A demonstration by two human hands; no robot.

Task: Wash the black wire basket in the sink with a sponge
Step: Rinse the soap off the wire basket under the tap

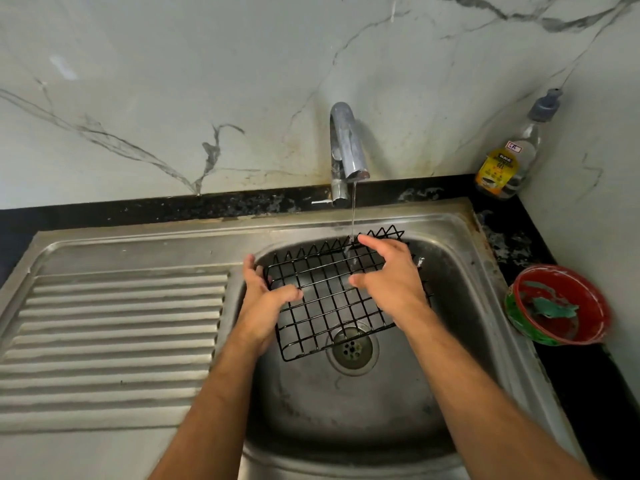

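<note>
The black wire basket [329, 306] is held tilted over the steel sink [460, 271], its zigzag rim toward the tap. My left hand [265, 303] grips its left edge, thumb on the grid and fingers behind it. Over the basket's right side, my right hand [388, 275] is spread with relaxed fingers; whether it touches the wire is unclear. A thin stream of water runs from the chrome tap [346, 150] onto the basket by my right fingertips. A green sponge [554, 306] lies in a red bowl [588, 296] on the counter at right.
The sink's ribbed drainboard [114, 341] stretches to the left. The drain [351, 348] sits below the basket. A dish soap bottle [509, 161] stands in the back right corner on the black counter [512, 237]. Marble wall rises behind.
</note>
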